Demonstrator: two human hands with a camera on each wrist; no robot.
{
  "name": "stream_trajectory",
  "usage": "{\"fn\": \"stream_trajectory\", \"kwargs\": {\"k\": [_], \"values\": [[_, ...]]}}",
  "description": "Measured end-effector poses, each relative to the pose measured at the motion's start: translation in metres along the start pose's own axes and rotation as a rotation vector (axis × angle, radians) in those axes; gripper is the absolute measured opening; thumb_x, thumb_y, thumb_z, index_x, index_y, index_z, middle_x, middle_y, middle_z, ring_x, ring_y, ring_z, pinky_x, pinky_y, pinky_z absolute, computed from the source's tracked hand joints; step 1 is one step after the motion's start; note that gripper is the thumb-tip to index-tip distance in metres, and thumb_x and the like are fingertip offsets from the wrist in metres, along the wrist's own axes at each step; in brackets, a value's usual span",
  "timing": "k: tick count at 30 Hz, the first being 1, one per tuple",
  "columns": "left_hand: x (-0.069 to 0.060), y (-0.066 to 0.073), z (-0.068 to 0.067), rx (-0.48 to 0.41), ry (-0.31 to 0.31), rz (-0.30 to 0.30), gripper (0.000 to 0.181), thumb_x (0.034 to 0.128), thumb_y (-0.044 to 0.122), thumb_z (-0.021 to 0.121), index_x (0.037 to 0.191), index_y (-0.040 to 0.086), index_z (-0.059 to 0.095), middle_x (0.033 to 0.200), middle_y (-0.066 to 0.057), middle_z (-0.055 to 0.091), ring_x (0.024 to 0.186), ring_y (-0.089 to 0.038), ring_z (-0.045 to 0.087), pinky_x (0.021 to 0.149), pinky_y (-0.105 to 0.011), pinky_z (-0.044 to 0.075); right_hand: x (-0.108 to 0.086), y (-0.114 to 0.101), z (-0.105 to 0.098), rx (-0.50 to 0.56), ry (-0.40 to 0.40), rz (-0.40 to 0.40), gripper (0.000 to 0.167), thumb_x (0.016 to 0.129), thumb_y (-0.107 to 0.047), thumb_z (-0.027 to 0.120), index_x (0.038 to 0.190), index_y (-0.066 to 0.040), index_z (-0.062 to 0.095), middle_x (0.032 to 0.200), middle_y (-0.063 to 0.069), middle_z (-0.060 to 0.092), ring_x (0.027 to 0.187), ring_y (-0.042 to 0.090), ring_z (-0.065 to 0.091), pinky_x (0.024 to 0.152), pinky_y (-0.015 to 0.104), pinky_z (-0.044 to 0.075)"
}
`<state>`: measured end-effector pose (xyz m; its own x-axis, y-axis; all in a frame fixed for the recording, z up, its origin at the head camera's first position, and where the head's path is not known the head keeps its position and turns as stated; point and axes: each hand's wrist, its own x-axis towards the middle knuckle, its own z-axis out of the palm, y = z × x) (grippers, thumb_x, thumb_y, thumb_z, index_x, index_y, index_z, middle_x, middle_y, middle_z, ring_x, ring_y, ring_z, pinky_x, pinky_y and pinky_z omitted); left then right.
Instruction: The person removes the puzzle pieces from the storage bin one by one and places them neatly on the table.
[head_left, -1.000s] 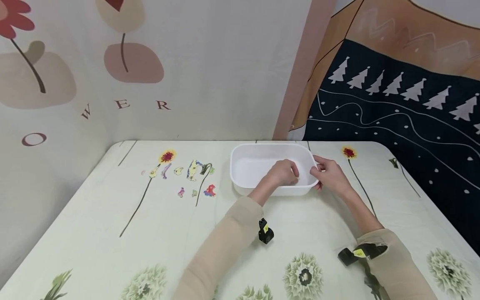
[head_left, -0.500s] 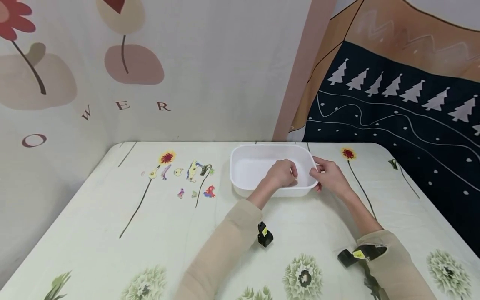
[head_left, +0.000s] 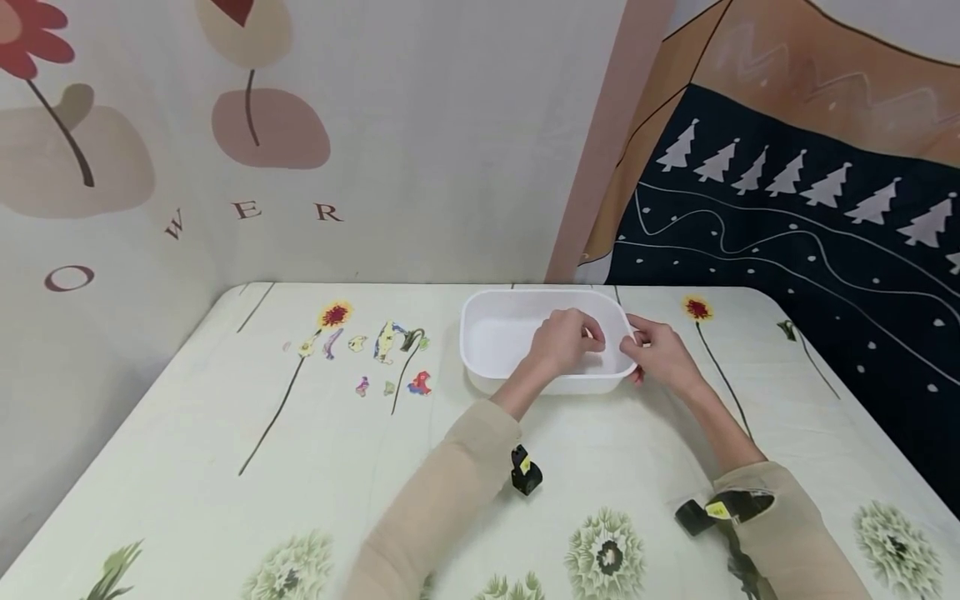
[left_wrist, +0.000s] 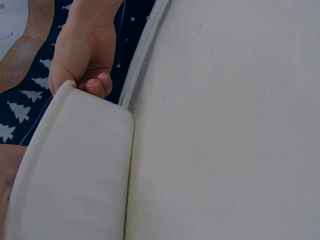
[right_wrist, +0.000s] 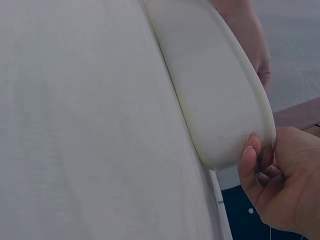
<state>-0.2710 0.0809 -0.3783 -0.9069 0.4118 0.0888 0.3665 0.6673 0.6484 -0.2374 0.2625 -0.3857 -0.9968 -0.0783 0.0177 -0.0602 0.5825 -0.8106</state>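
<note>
A white plastic basin [head_left: 498,333] stands near the back of the table. My left hand [head_left: 564,340] is inside it toward the right end, fingers bent toward the thumb; whether anything small is between them is hidden. In the right wrist view, part of the left hand [right_wrist: 245,32] shows behind the basin wall [right_wrist: 215,85]. My right hand [head_left: 663,354] grips the basin's right end at the rim, thumb on top. In the right wrist view, the right hand's [right_wrist: 287,182] fingertips press against the outside wall.
Left of the basin lie several small flat colourful pieces, among them a red and blue one [head_left: 420,382] and a yellow and blue one [head_left: 386,342]. The tablecloth [head_left: 300,500] has printed flowers. Fabric walls stand behind and to the left.
My left hand first drew back slightly, then lifted a little within the basin. A small pale bit at its fingertips half a second ago is out of sight. The right hand keeps its grip.
</note>
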Motion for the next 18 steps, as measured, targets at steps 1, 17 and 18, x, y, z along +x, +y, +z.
{"fn": "stream_trajectory", "kwargs": {"k": [1, 17, 18], "values": [[-0.001, 0.0, 0.0, -0.03, 0.008, 0.001, 0.006, 0.0927, 0.02, 0.076, 0.088, 0.017, 0.078, 0.077, 0.005, 0.065, 0.066, -0.009, 0.056, 0.057, -0.022, 0.042, 0.0, -0.001, 0.0, 0.001, 0.0, 0.0, 0.061, 0.092, -0.005, 0.049, 0.151, 0.006, 0.038, 0.079, 0.018, 0.061, 0.049, 0.019, 0.059, 0.049, 0.03, 0.054], [-0.013, -0.018, -0.017, -0.389, 0.049, 0.066, 0.014, 0.0963, 0.006, 0.068, 0.105, 0.002, 0.078, 0.088, -0.004, 0.075, 0.075, -0.012, 0.069, 0.068, -0.019, 0.052, 0.0, 0.001, 0.001, -0.016, 0.002, 0.029, 0.06, 0.094, -0.006, 0.049, 0.152, 0.007, 0.036, 0.085, 0.017, 0.059, 0.051, 0.018, 0.06, 0.05, 0.029, 0.054], [-0.014, -0.019, -0.019, -0.413, 0.055, 0.064, 0.014, 0.0963, 0.005, 0.068, 0.105, 0.002, 0.078, 0.089, -0.004, 0.075, 0.075, -0.012, 0.07, 0.069, -0.019, 0.053, 0.0, 0.0, 0.001, -0.014, 0.001, 0.028, 0.06, 0.095, -0.006, 0.049, 0.152, 0.007, 0.036, 0.085, 0.017, 0.059, 0.051, 0.018, 0.06, 0.05, 0.029, 0.054]]}}
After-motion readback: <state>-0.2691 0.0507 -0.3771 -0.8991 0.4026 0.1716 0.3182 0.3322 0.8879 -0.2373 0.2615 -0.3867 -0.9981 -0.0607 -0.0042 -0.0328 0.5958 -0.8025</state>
